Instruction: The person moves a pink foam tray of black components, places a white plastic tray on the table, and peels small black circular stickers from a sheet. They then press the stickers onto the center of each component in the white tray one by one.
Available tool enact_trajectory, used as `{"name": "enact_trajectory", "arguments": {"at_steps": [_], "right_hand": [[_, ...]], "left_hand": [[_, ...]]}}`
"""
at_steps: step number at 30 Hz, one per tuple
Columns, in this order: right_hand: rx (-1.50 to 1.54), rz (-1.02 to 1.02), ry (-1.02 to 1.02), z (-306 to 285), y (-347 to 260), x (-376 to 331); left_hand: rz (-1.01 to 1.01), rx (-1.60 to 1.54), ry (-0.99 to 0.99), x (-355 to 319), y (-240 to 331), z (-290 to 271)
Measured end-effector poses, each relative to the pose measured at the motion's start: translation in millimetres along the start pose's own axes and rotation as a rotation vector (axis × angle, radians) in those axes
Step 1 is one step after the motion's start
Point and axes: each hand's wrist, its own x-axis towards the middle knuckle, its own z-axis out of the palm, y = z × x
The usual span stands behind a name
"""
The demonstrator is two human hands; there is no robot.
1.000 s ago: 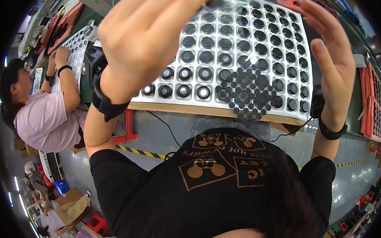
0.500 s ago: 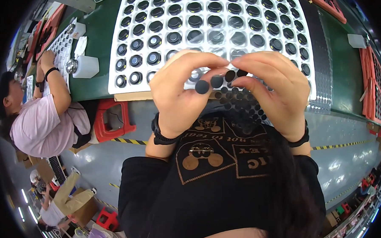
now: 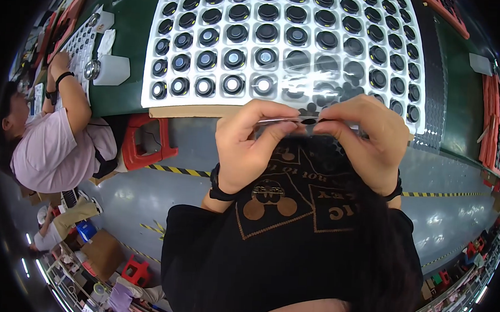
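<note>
Green bench [image 3: 127, 36]: white compartment tray [image 3: 288, 46], white bottle [image 3: 110, 70], orange trays [image 3: 494, 122].

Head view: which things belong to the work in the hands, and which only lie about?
In use:
- left hand
- right hand
- clear film strip
- white tray of round black parts

Lying about:
- white bottle
- red stool
- orange trays

I saw both hands crowded together at the tray's [image 3: 152, 99] near edge. Rows of black round parts [image 3: 236, 59] packed every pocket ahead; open green bench [image 3: 130, 33] remained leftward, short of the white bottle [image 3: 110, 70].
</note>
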Motion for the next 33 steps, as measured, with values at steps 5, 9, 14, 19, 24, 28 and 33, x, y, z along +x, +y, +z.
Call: {"name": "enact_trajectory", "arguments": {"at_steps": [5,9,14,19,24,28,33], "right_hand": [[0.091,0.175,0.002,2,1,-6],[0.004,0.007,-0.005,1,8,-5],[0.106,-0.192,-0.072,-8,-4,2],[0.132,0.044,0.113,3,-20,14],[0.058,0.148,-0.074,12,-9,10],[0.095,0.162,-0.032,19,-3,4],[-0.001,-0.135,-0.014,20,5,7]], "left_hand": [[-0.161,-0.219,-0.007,-2,-2,1],[-0.228,-0.267,-0.020,1,-5,0],[-0.259,-0.115,0.042,3,-14,-3],[-0.181,0.017,0.043,1,-10,1],[-0.232,-0.182,0.052,6,-5,3],[-0.287,-0.223,-0.007,4,-4,-2],[-0.285,-0.316,0.031,5,-7,-3]]}}
